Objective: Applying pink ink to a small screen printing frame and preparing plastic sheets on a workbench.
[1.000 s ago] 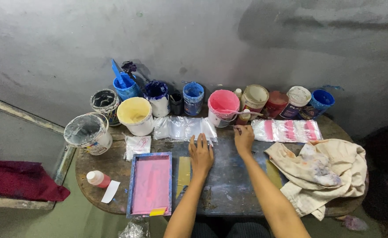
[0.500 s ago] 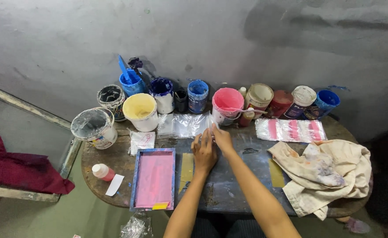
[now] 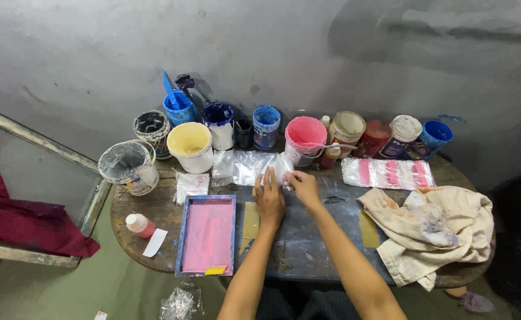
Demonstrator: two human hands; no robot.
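Note:
My left hand (image 3: pixel 269 198) lies flat with fingers spread, its fingertips on the near edge of a stack of clear plastic bags (image 3: pixel 251 166) at the middle of the round table (image 3: pixel 325 255). My right hand (image 3: pixel 302 185) is beside it, fingers pinching the right corner of those bags. A blue-framed printing screen (image 3: pixel 207 235) coated in pink ink lies just left of my left forearm.
Several paint tubs line the back edge: yellow (image 3: pixel 190 145), grey-white (image 3: pixel 127 166), blue (image 3: pixel 265 125), pink (image 3: pixel 305 137). A pile of printed pink-striped bags (image 3: pixel 388 173) lies right. A stained cloth (image 3: pixel 435 228) covers the right side. A small pink bottle (image 3: pixel 139 224) stands at left.
My right hand has moved left from beside the pink tub to the corner of the clear bags. My left hand has slid forward onto the bags.

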